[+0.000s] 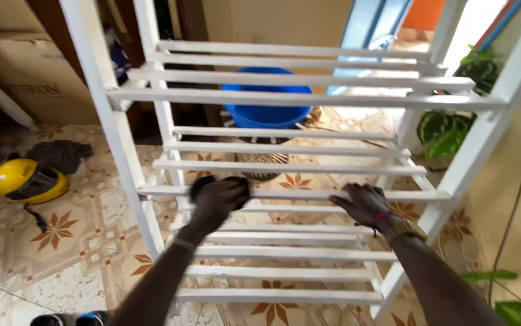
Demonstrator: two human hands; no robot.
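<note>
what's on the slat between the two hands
In the head view, nothing: the white slat runs bare between the left hand, which presses a dark cloth on it, and the right hand.

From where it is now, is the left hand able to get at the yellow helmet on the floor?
Probably not without stepping over. The left hand presses a dark cloth on a slat of the white rack; the yellow helmet lies well left, beyond the rack's post, though the floor between looks open.

A large brown cardboard box [28,66] with dark print stands on the floor, upper left.
</note>
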